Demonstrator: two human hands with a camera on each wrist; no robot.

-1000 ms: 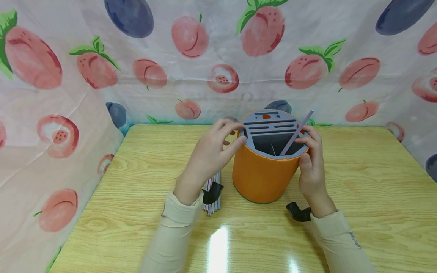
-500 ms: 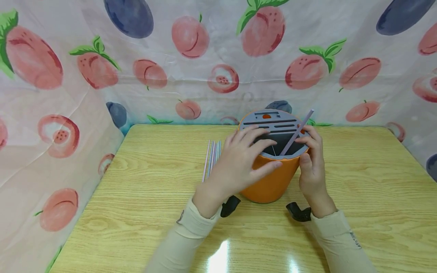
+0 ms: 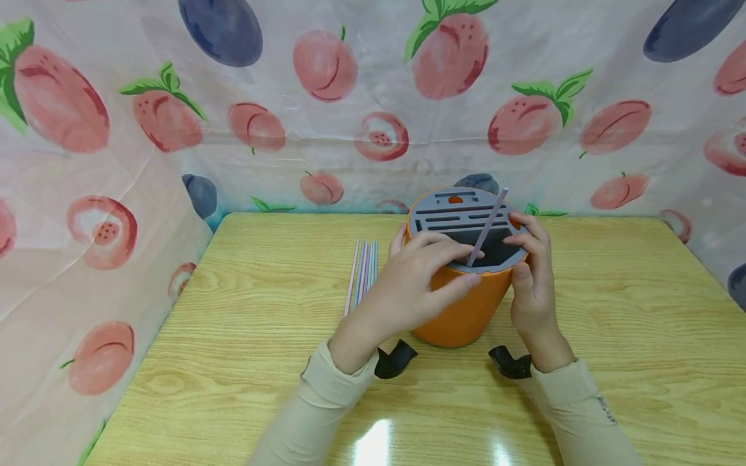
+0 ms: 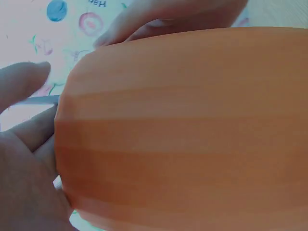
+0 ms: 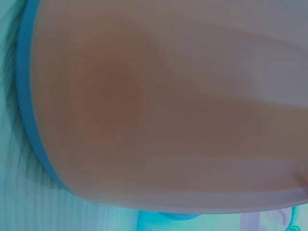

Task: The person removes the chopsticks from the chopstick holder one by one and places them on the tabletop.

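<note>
An orange knife holder (image 3: pixel 451 310) with a grey slotted top (image 3: pixel 451 207) stands upright on the table. One lavender chopstick (image 3: pixel 491 217) leans to the right out of its large front opening. My left hand (image 3: pixel 414 272) lies over the opening's left side; its index finger touches the chopstick, and the thumb stays apart from it. The left wrist view shows the chopstick (image 4: pixel 41 100) past the holder's rim. At the right rim, my right hand (image 3: pixel 533 278) grips the holder, fingers over the edge and thumb outside. In the right wrist view, the holder's wall (image 5: pixel 168 120) hides most of the fingers.
A row of pastel chopsticks (image 3: pixel 361 268) lies on the wooden table (image 3: pixel 262 291) left of the holder, partly hidden by my left arm. Behind the table hangs a fruit-print cloth (image 3: pixel 326 123). A black wrist mount (image 3: pixel 396 360) sticks out from the left sleeve.
My left hand has moved right from the holder's left rim to over the opening. The chopstick's top has swung left. My right hand keeps its grip on the rim.
</note>
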